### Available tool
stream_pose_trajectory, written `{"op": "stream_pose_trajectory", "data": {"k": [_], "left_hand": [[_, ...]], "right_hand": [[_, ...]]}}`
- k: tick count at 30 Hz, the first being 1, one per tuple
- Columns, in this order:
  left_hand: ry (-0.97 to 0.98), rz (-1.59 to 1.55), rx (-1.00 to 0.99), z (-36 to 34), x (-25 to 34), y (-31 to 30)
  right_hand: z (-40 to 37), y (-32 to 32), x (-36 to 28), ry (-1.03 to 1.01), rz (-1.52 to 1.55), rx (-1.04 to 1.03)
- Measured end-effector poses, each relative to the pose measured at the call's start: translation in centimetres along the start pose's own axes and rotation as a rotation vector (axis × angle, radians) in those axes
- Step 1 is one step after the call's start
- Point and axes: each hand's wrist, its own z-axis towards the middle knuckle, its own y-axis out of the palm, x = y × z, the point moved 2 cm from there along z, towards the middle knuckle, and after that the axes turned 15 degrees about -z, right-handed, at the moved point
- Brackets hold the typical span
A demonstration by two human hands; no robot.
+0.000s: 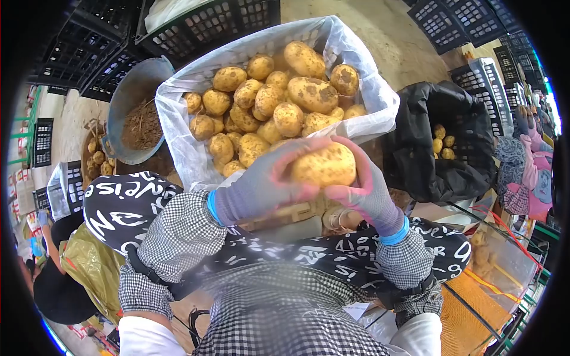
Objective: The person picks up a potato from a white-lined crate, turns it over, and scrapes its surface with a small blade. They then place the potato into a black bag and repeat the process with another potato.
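A large yellow potato (324,166) is held up in front of me between both hands. My left hand (261,184), in a grey and pink glove, is closed around its left side. On the opposite side, my right hand (369,188) grips it with the thumb below and the fingers over the top. Just beyond my hands stands a crate lined with a white plastic sheet (184,127), heaped with potatoes (270,101), several with brown soil patches. The undersides of my fingers are partly hidden by the potato.
Left of the crate is a grey bucket (119,113) with brown soil in it. To the right, a black-lined container (415,142) holds several small potatoes. Black crates (214,26) are stacked behind. Another person (59,279) is at the lower left.
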Motion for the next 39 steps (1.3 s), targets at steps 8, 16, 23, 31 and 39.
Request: {"op": "stream_pose_trajectory", "data": {"k": [8, 16, 23, 31, 39], "left_hand": [[-0.145, 0.594, 0.423, 0.0, 3.8, -12.2], [-0.594, 1.865, -0.403, -4.3, -12.0, -18.7], [-0.680, 1.429, -0.340, -0.3, -9.3, -22.7], [-0.746, -0.321, 0.033, 2.9, 4.3, -7.7], [-0.185, -0.131, 0.103, 1.5, 4.5, 0.4]], "right_hand": [[-0.7, -4.7, -0.4, 0.019, 0.387, 0.318], [-10.3, -20.6, -8.1, -0.656, 0.597, 0.620], [-38.1, -35.0, -22.0, -1.067, -0.167, 1.679], [-22.4, -27.7, -17.4, -0.687, -0.269, 1.257], [-1.8, -2.0, -4.3, -0.160, -0.234, 0.176]]}}
